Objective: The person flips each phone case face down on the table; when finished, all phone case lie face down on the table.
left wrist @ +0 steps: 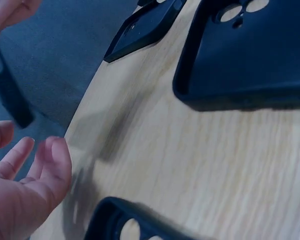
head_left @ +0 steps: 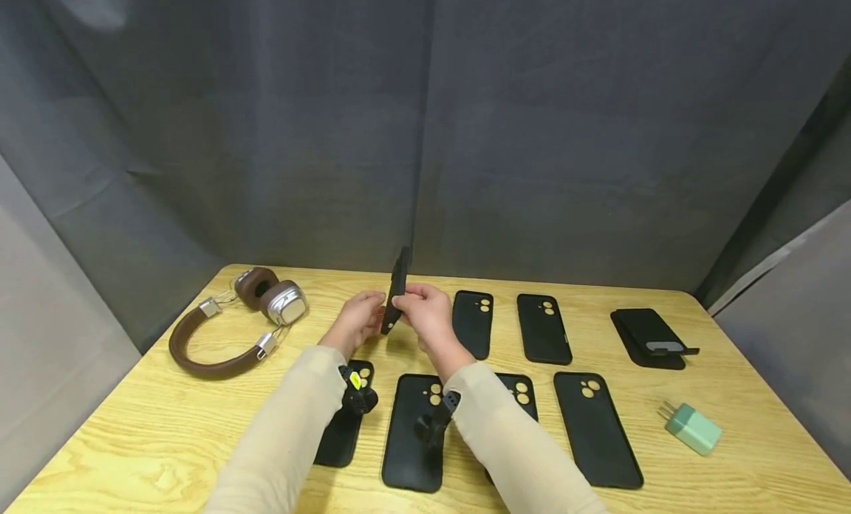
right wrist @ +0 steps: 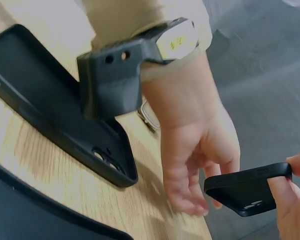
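My right hand [head_left: 431, 316] pinches a black phone case [head_left: 399, 281] between thumb and fingers, holding it on edge above the middle of the table. Camera holes show in that phone case [right wrist: 247, 192] in the right wrist view. Just to its left is my left hand [head_left: 361, 320], palm toward the case, fingers loosely bent. The left wrist view shows the left hand [left wrist: 32, 185] beside the lower end of the held case [left wrist: 10, 95], with nothing gripped. Below the forearms lie more black phone cases, one [head_left: 412, 433] between the wrists and another [head_left: 342, 425] partly under the left wrist.
Further black phone cases [head_left: 545, 329] lie in two rows toward the right. Brown headphones [head_left: 213, 370] rest at the table's left. On the right are a flat black item [head_left: 641, 329] with a grey part and a green plug charger [head_left: 693, 427]. A dark curtain [head_left: 425, 130] hangs behind.
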Tool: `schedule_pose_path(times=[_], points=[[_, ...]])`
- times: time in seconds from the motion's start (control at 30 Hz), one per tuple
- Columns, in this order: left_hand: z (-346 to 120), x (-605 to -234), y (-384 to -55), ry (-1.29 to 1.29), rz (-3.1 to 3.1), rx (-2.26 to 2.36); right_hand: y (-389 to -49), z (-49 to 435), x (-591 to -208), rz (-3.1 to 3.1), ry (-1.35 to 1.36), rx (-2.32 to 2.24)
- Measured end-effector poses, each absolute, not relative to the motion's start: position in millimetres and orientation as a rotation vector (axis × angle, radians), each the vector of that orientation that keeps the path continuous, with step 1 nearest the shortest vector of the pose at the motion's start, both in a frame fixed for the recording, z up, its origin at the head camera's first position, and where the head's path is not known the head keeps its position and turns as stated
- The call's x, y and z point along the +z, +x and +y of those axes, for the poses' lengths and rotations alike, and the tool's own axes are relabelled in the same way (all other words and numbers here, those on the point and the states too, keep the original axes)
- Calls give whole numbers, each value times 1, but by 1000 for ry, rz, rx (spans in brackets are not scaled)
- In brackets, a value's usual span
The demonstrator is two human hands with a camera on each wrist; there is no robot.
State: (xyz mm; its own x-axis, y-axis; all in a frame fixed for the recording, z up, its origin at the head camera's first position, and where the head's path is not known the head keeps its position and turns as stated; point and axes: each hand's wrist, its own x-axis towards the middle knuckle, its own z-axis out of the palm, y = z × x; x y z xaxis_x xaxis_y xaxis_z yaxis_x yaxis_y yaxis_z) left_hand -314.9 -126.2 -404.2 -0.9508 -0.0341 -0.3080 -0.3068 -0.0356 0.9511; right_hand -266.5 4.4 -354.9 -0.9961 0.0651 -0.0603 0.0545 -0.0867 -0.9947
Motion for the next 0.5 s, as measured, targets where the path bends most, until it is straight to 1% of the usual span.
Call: schedule_pose_path(times=[0.3, 0.5], points=[[-124, -410, -317, -292, 1900, 2205, -265, 3, -357, -1983, -168, 2404], [-128, -409, -318, -286, 1841, 2268, -267, 5, -363, -1993, -189, 2391]])
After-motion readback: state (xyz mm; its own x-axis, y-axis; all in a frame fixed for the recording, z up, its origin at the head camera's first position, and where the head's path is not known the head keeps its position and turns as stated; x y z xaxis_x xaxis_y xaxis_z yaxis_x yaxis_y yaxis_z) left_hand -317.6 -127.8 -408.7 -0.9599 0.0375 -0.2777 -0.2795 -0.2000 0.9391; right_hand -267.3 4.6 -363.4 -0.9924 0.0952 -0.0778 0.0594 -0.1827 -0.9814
